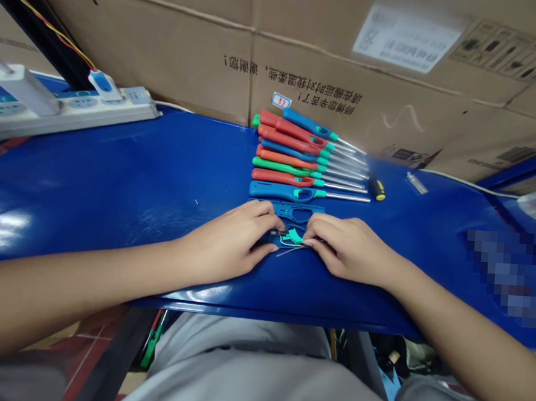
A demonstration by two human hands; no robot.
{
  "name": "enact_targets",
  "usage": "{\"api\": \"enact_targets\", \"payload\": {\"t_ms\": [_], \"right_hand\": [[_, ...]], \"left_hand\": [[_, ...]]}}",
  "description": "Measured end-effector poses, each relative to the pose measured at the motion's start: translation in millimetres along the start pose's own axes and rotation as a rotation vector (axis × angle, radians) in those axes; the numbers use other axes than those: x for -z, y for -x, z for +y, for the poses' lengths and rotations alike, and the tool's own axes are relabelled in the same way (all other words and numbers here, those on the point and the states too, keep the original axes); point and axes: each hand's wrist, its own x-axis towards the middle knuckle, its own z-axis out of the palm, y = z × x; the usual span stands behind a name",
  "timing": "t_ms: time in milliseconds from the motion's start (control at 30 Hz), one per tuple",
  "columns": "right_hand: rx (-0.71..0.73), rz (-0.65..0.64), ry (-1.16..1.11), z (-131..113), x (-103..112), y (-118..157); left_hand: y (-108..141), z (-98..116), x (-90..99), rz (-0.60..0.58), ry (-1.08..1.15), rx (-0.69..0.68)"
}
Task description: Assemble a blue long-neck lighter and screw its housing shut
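Note:
An opened blue stick lighter [273, 238] lies on the table between my hands, with a green trigger [294, 237], a dark part and thin pale wires showing inside. My left hand [242, 241] is closed on its left end, the thumb and fingertips at the dark part. At the other end my right hand [344, 247] pinches by the trigger and wires; its fingertips partly hide what they grip. Just beyond them lies a separate blue handle shell [290, 211]. A thin metal rod [289, 251] rests at the near side of the lighter.
Several finished-looking stick lighters [291, 193] are lined up behind the shell. A black-and-yellow screwdriver handle [377, 189] and a small clear tube [417, 183] lie to their right. A power strip [78, 107] sits at far left; a large cardboard box [190, 56] stands behind.

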Motion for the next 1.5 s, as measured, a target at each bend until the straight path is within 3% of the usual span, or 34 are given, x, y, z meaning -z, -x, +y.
{"api": "enact_targets", "payload": {"t_ms": [433,900,1300,1500], "right_hand": [[0.058,0.068,0.032,-1.8,-5.4,-1.2],[-0.005,0.154,-0.249,2.5,-10.0,-1.7],[0.116,0.047,0.085,0.4,-4.1,-1.5],[0.157,0.043,0.139,-0.5,-3.2,-1.5]], "left_hand": [[-1.2,0.5,-0.3,-0.001,0.0,0.003],[-1.5,-1.3,-1.6,0.003,0.004,0.007],[-1.7,0.5,0.0,0.006,-0.01,0.013],[-1.3,0.4,-0.8,0.01,-0.016,0.009]]}}
